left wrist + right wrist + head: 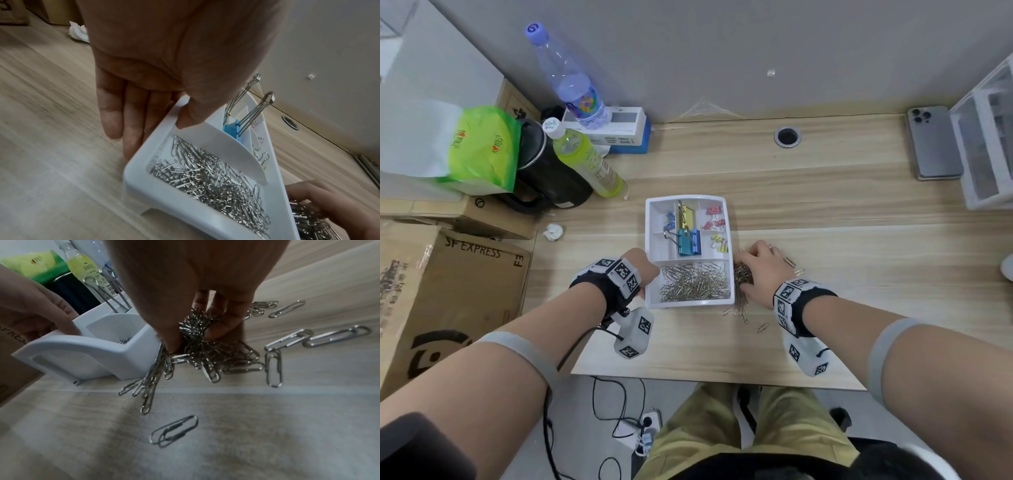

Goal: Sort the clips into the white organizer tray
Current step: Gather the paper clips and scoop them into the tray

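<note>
The white organizer tray (690, 198) sits mid-desk. Its front compartment holds a heap of silver paper clips (695, 282); the back ones hold large blue (688, 241) and yellow binder clips and small pink ones (714, 217). My left hand (643, 270) grips the tray's left wall (144, 186), thumb hooked over the rim and fingers (131, 129) flat along the outside. My right hand (753, 270) is against the tray's right wall, thumb and fingers closed round a bunch of paper clips (195, 327) on the desk. Loose clips (273, 366) lie around it.
Bottles (585, 161), a black jug and cardboard boxes (448, 291) crowd the left side. A crumpled tissue (554, 232) lies left of the tray. A phone (933, 144) and a clear drawer unit (986, 137) stand at the back right. A cable hole (787, 136) is behind the tray.
</note>
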The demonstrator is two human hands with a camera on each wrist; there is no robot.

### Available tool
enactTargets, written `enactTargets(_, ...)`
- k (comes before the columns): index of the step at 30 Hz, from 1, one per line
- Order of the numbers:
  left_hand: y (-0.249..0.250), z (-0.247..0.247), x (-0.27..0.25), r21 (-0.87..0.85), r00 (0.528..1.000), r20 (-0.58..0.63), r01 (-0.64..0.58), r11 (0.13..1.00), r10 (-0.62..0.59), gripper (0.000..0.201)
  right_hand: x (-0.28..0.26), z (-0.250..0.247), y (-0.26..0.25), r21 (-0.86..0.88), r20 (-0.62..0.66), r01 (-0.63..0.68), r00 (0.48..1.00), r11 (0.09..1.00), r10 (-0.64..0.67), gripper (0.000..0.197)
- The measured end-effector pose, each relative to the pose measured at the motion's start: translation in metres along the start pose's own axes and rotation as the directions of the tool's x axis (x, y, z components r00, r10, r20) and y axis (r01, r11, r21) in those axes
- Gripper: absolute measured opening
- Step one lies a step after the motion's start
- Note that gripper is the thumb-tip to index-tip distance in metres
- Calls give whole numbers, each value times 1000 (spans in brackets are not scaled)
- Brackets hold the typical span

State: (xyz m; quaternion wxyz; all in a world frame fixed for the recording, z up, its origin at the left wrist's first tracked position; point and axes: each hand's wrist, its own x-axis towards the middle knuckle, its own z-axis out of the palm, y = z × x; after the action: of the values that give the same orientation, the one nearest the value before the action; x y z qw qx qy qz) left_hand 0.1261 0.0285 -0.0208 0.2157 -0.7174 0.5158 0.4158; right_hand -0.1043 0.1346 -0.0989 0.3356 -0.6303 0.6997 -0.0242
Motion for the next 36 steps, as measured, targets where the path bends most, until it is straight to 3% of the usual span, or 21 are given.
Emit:
enactTargets(15,0,1,-1,-71,1000,-25,-4,997,2,27,-2,-21,7,138,28,-3,1000,990,-1,27)
enactTargets(24,-4,3,5,31,995,-63,-76,997,78,30,-9,-52,-16,186,17,96,995,978,-101,20)
enactTargets(29,-2,0,4,91,995,-46,-83,992,88,30,-1,-47,-43,239,61,131,987,962,-150,22)
enactTargets(36,-3,-1,1,4,998,-44,-39,999,39,29,5,-15,-76,219,137,189,966,957,-221,34)
